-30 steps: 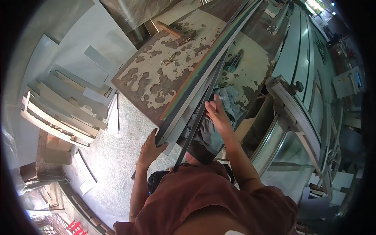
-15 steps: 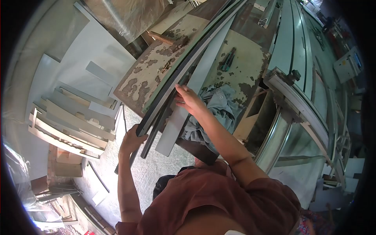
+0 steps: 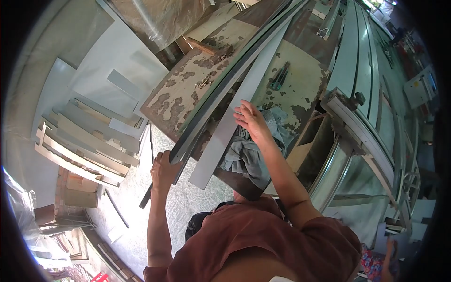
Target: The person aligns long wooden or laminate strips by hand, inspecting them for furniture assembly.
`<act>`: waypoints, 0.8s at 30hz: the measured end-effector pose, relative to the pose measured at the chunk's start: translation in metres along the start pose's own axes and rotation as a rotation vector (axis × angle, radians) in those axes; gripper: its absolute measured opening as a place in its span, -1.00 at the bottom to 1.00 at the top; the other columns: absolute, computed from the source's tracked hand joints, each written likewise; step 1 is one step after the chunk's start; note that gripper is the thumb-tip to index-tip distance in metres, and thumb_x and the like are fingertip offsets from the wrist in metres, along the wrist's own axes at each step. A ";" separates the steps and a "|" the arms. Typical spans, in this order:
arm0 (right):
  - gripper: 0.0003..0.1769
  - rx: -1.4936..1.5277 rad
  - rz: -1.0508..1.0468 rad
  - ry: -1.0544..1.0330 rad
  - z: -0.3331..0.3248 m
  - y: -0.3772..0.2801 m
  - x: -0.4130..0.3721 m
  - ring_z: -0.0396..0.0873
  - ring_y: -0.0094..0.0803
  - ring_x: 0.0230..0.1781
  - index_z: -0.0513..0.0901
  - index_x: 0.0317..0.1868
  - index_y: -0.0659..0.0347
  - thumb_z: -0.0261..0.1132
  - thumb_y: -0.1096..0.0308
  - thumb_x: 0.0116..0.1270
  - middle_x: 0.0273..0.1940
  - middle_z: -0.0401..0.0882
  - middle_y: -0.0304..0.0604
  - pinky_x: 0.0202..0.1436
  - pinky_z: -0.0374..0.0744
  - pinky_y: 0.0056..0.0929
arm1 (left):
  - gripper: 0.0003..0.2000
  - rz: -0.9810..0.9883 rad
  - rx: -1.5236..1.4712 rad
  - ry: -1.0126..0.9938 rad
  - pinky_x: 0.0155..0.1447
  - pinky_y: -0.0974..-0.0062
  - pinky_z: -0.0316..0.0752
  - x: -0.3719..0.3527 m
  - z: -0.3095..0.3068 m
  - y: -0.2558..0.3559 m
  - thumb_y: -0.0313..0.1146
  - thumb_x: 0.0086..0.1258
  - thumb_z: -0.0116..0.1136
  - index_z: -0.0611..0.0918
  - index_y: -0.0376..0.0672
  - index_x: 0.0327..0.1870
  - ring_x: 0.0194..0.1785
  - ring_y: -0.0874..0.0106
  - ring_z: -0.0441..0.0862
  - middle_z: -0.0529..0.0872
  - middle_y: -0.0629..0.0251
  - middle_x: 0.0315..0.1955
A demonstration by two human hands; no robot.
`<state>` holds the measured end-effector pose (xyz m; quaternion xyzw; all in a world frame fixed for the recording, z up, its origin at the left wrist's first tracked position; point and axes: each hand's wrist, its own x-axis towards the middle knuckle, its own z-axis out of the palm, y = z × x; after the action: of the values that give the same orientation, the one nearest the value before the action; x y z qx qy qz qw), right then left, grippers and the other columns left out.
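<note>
My left hand (image 3: 165, 171) is wrapped round the near end of a long dark strip (image 3: 187, 142), which lies lengthwise over the worn table (image 3: 157, 101) and overhangs its front edge. Beside it runs a long green-edged strip (image 3: 210, 99). Open, with fingers apart, my right hand (image 3: 252, 121) hovers by a flat light-grey strip (image 3: 206, 165), its fingertips overlapping that strip's right edge in this view. Just below the right hand lies a crumpled grey cloth (image 3: 244, 162). Farther back on the table is a dark-green-handled hand tool (image 3: 280, 76).
A metal rail with a black knob (image 3: 359, 98) stands to the right, before long pale panels (image 3: 345, 61). Wooden frames (image 3: 84, 162) and white boards lean at the left. A brown wood piece (image 3: 199, 45) lies at the table's back. Another person (image 3: 376, 263) is partly visible lower right.
My right hand has come off the dark strips and moved right, over the light-grey strip, with fingers spreading. My left hand keeps its grip. Dark strips now lie closer together.
</note>
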<state>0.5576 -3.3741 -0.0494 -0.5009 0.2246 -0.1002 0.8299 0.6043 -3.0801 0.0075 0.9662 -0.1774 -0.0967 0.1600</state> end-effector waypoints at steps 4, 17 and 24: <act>-0.38 -0.079 -0.028 0.030 -0.004 -0.008 -0.010 0.42 -0.27 0.01 0.23 0.22 0.27 0.10 0.02 0.32 0.04 0.38 0.01 0.08 0.44 -0.30 | -0.67 0.099 -0.195 0.041 -0.13 0.19 0.39 -0.011 0.031 -0.014 -0.23 0.11 0.23 0.49 -0.26 -0.21 -0.20 0.03 0.50 0.55 0.01 -0.36; -0.19 0.586 0.013 0.004 -0.015 -0.033 0.015 0.44 -0.24 -0.05 0.14 0.17 0.25 0.27 -0.11 0.11 0.01 0.34 0.07 0.07 0.47 -0.16 | -0.78 -0.098 -0.222 -0.038 -0.38 0.25 0.38 -0.115 -0.028 0.028 -0.27 0.16 0.19 0.54 -0.28 -0.47 -0.45 0.04 0.52 0.56 0.03 -0.56; -0.50 0.552 0.229 -0.155 0.017 -0.012 0.003 0.56 -0.25 -0.31 0.35 -0.07 0.21 0.26 0.03 0.17 -0.38 0.49 -0.12 -0.16 0.60 -0.21 | -0.83 -0.169 -0.135 0.030 -0.46 0.26 0.35 -0.203 -0.021 -0.048 -0.43 0.00 0.28 0.51 -0.28 -0.52 -0.52 0.02 0.50 0.53 0.03 -0.63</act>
<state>0.5692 -3.3676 -0.0334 -0.2342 0.1800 -0.0247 0.9551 0.4376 -2.9555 0.0365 0.9661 -0.0858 -0.1071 0.2185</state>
